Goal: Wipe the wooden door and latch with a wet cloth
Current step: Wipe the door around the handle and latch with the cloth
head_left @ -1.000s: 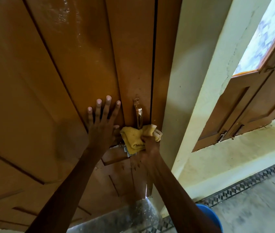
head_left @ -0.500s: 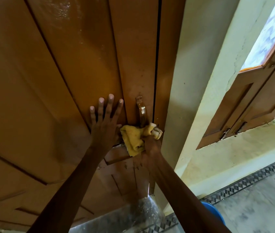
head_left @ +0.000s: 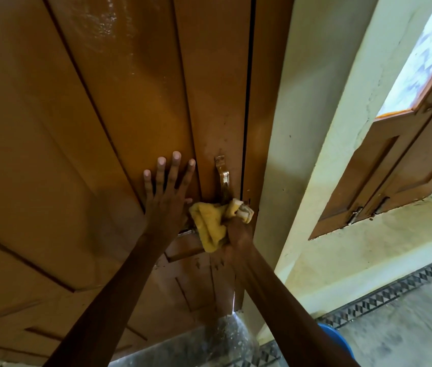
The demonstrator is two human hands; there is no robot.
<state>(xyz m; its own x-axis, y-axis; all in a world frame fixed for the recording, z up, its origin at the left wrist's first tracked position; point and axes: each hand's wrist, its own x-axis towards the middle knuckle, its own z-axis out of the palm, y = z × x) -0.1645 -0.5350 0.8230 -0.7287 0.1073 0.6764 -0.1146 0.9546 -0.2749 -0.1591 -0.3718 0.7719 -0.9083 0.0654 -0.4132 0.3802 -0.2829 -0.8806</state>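
A brown wooden door (head_left: 90, 115) fills the left and middle of the view, with a wet sheen near its top. A brass handle (head_left: 224, 177) is fixed by the door's right edge. My left hand (head_left: 166, 197) lies flat on the door with fingers spread, just left of the handle. My right hand (head_left: 237, 234) grips a bunched yellow cloth (head_left: 213, 221) and presses it on the door below the handle. The cloth covers most of the latch (head_left: 185, 232); only a bit of metal shows at its left.
A pale green wall (head_left: 312, 102) and door frame stand right of the door. Brown window shutters (head_left: 394, 176) are further right. A blue bucket (head_left: 337, 343) sits on the floor at lower right, beside a patterned tile border (head_left: 394, 295).
The cloth and my right hand have edged slightly right, toward the door's edge below the handle. My left hand stays flat on the door.
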